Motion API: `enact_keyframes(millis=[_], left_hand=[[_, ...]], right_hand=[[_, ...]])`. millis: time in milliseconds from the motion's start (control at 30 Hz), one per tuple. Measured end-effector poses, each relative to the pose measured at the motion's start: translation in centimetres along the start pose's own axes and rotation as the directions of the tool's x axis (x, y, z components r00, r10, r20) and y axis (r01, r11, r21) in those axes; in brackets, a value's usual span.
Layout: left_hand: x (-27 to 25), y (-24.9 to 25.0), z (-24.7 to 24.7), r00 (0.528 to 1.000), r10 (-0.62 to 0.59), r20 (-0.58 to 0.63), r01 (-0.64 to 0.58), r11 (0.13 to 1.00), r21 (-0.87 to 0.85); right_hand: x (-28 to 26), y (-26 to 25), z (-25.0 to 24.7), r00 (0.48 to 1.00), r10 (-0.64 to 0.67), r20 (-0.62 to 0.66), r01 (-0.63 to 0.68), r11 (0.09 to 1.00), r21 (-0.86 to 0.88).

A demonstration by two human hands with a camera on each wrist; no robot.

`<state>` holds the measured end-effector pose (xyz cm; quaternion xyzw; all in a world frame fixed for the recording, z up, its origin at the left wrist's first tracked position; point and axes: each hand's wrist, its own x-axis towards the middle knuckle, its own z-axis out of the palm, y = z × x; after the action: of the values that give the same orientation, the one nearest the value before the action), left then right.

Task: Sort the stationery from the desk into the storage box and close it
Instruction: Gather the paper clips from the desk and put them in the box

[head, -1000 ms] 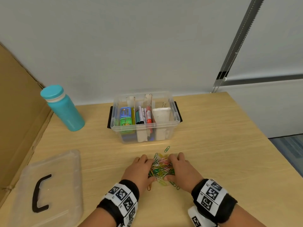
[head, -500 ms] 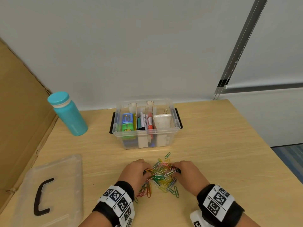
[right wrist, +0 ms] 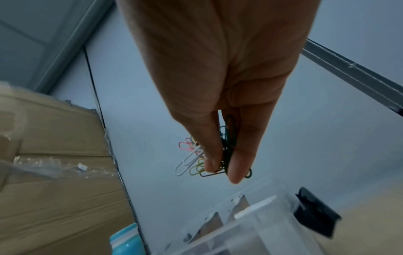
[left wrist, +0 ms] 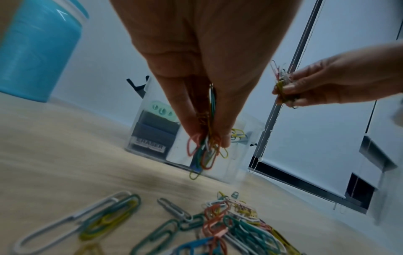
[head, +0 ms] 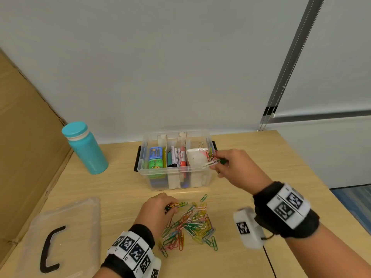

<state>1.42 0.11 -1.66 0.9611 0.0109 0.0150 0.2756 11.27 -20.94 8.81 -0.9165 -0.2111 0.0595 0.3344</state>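
Note:
A clear storage box [head: 176, 171] stands open at the desk's back, holding erasers, markers and a white item in separate compartments. My right hand [head: 230, 165] pinches a bunch of coloured paper clips [head: 210, 157] over the box's right end; the right wrist view shows the paper clips [right wrist: 196, 160] between thumb and fingers [right wrist: 236, 170]. A loose pile of paper clips [head: 192, 223] lies on the desk in front of the box. My left hand [head: 158, 211] pinches a few paper clips [left wrist: 205, 153] just above the pile's left edge.
The box's clear lid [head: 60, 239] with a black handle lies at the front left. A teal bottle [head: 84, 147] stands left of the box. A cardboard panel [head: 22, 141] lines the left side. The desk's right edge [head: 313, 171] runs close by.
Both hands were pressed together around the clip pile. My right hand has lifted a bunch and carried it to the box; my left hand has picked up a few clips.

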Motion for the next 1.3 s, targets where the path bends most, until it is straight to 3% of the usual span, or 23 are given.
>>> enact_keyframes(millis=[100, 300, 433, 533, 633, 700, 767, 933, 1033, 1167, 1300], left_hand=[[-0.3, -0.2, 0.0, 1.0, -0.007, -0.004, 0.007, 1.0, -0.001], [-0.5, -0.3, 0.0, 1.0, -0.019, -0.007, 0.019, 1.0, -0.01], [-0.4, -0.3, 0.1, 0.999, -0.031, -0.009, 0.031, 0.999, -0.03], [-0.5, -0.1, 0.1, 0.999, -0.025, -0.031, 0.023, 0.998, -0.05], [-0.4, 0.6, -1.0, 0.996, -0.006, -0.089, -0.003, 0.994, -0.105], [-0.1, 1.7, -2.5, 0.99, 0.029, -0.135, -0.049, 0.988, -0.15], [0.5, 3.4, -4.6, 0.98, 0.088, -0.18, -0.118, 0.98, -0.161], [3.9, 8.5, -9.0, 0.936, 0.195, -0.292, -0.254, 0.95, -0.182], [7.0, 10.3, -9.5, 0.91, 0.244, -0.336, -0.293, 0.95, -0.103], [11.1, 10.5, -7.7, 0.954, 0.184, -0.238, -0.179, 0.983, 0.041], [13.8, 9.8, -4.4, 0.994, 0.088, 0.062, -0.102, 0.959, 0.266]], right_hand=[[3.1, -0.7, -0.1, 0.999, -0.041, -0.026, 0.037, 0.99, -0.136], [7.7, -1.3, 2.1, 0.989, 0.05, 0.141, 0.032, 0.848, -0.529], [8.6, -3.3, 3.2, 0.949, 0.134, 0.287, 0.085, 0.765, -0.638], [9.2, -3.4, 3.4, 0.932, 0.156, 0.328, 0.093, 0.77, -0.631], [8.1, -1.5, 2.6, 0.97, 0.091, 0.224, 0.027, 0.881, -0.473], [5.7, 0.1, 2.3, 0.999, -0.046, 0.016, 0.049, 0.937, -0.345], [2.8, 1.8, 2.8, 0.975, -0.162, -0.155, 0.091, 0.917, -0.388], [-0.9, 5.1, 5.4, 0.976, -0.147, -0.16, 0.072, 0.914, -0.4], [-0.8, 5.6, 6.2, 0.974, -0.146, -0.175, 0.068, 0.919, -0.388], [-0.9, 5.9, 6.6, 0.979, -0.119, -0.167, 0.047, 0.922, -0.384], [-0.9, 5.9, 6.7, 0.979, -0.122, -0.161, 0.05, 0.919, -0.391]])
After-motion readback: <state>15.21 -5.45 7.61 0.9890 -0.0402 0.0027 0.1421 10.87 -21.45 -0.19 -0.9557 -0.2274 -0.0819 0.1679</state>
